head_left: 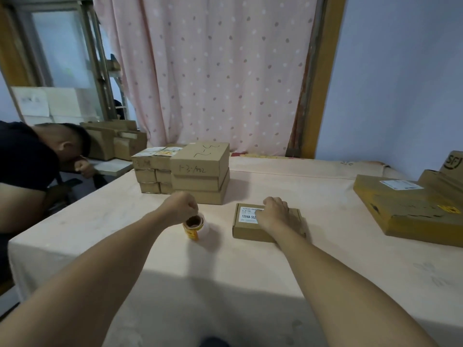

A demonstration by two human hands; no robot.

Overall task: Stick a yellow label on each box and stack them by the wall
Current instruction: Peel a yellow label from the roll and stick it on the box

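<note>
A small flat cardboard box (245,227) with a white printed label lies on the pink-covered table (250,284) right of centre. My right hand (274,212) rests on its top, fingers curled over the far edge and partly covering the white label. My left hand (181,206) pinches the top of a roll of yellow labels (194,226) standing on the table left of the box. Further back stands a stack of larger brown boxes (200,171) with handwriting, and beside it a stack of smaller boxes (151,171) with yellow labels on top.
A large flat yellow-brown parcel (411,209) and an open carton (451,169) lie at the right edge. A seated person in a dark shirt (27,159) leans at the left. A pink dotted curtain (213,71) and a blue wall (400,83) stand behind the table.
</note>
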